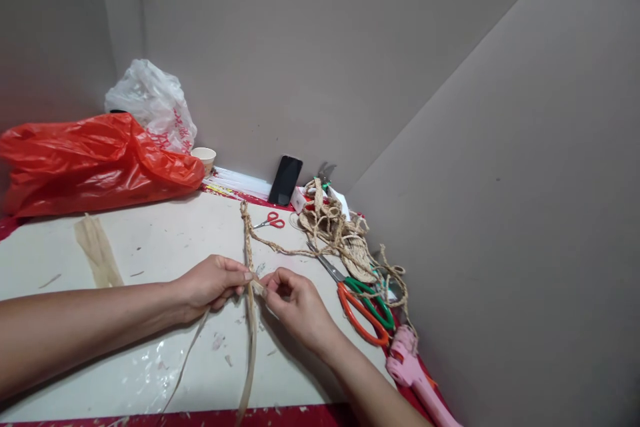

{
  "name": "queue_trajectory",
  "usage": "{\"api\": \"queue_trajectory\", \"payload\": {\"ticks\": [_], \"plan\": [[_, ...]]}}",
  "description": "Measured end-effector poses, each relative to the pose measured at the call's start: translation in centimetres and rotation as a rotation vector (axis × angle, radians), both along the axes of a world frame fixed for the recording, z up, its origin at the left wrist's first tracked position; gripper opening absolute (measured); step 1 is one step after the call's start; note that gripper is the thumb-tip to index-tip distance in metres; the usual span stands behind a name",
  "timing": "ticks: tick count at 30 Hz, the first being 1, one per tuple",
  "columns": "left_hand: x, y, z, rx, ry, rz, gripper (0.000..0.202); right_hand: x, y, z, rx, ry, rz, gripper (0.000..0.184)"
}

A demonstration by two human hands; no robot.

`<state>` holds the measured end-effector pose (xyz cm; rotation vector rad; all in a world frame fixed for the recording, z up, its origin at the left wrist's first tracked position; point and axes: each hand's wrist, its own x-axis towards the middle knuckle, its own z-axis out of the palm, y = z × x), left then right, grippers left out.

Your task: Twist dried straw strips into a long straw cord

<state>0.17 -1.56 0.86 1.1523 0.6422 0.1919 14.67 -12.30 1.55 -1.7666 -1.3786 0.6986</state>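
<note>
My left hand [213,283] and my right hand [295,303] meet over the white tabletop [150,240], both pinching a tan braided straw strand [247,240]. The braid runs away from my fingers toward the back of the table. Loose flat straw strips [250,353] hang from my hands toward the near edge. Fingers of both hands are closed on the strand where the braid ends.
Orange and green scissors [363,307] lie right of my right hand beside a heap of braided straw cord [340,233]. Small red scissors [271,220], a phone [285,180], a pink glue gun [413,370], a red plastic bag [95,160], a white bag [153,103], a paper cup [204,157] and a straw bundle [97,250] surround.
</note>
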Motion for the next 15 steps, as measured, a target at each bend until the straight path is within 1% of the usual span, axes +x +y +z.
{"api": "queue_trajectory", "payload": {"ticks": [3,6,10,15], "plan": [[0.0,0.0,0.0,0.006,0.0,0.008,0.025,0.2,0.0,-1.0,0.005,-0.053,-0.044,0.01],[0.0,0.0,0.0,0.014,0.006,0.01,0.026,0.4,0.1,-1.4,0.002,-0.048,-0.051,0.011],[0.0,0.0,-0.2,0.019,0.006,0.004,0.027,0.1,0.4,-1.0,-0.009,-0.059,-0.042,0.012],[0.1,0.0,-0.2,0.027,0.008,0.01,0.026,-0.3,0.9,-0.7,-0.026,-0.17,-0.059,0.011]]}}
